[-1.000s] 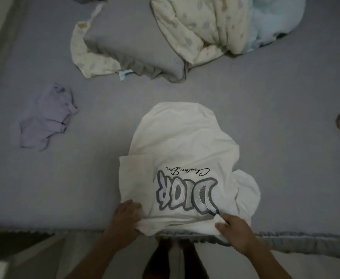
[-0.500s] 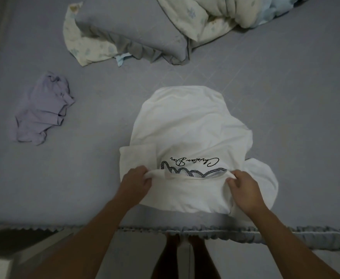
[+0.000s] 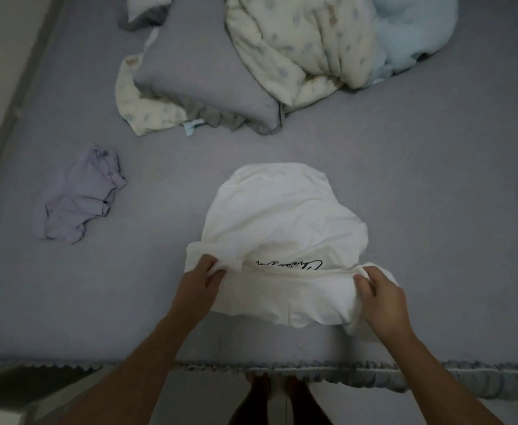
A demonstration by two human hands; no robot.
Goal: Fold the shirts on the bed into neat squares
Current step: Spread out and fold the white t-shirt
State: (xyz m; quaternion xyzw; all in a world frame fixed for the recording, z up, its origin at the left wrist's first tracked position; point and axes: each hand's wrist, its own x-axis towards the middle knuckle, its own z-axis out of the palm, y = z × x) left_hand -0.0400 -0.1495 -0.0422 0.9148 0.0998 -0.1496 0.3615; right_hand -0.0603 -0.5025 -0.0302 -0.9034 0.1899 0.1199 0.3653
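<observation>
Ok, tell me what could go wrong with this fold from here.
1. The left hand and right hand pinch the white shirt at its near edge; uneven carrying could leave the fold skewed, not square.
2. A loose sleeve flap bulges under the right hand and may get trapped, leaving a lump.
3. The far part already shows wrinkles, which folding over could press in.

Both forearms are bare from the lower frame edge up to the wrists, with no sleeves, watch or bracelet showing. The left hand [image 3: 198,286] and right hand [image 3: 382,297] wear no gloves or rings that can be made out. Below the bed edge, near the bottom centre, two bare feet [image 3: 277,403] show dimly, without shoes or socks.
</observation>
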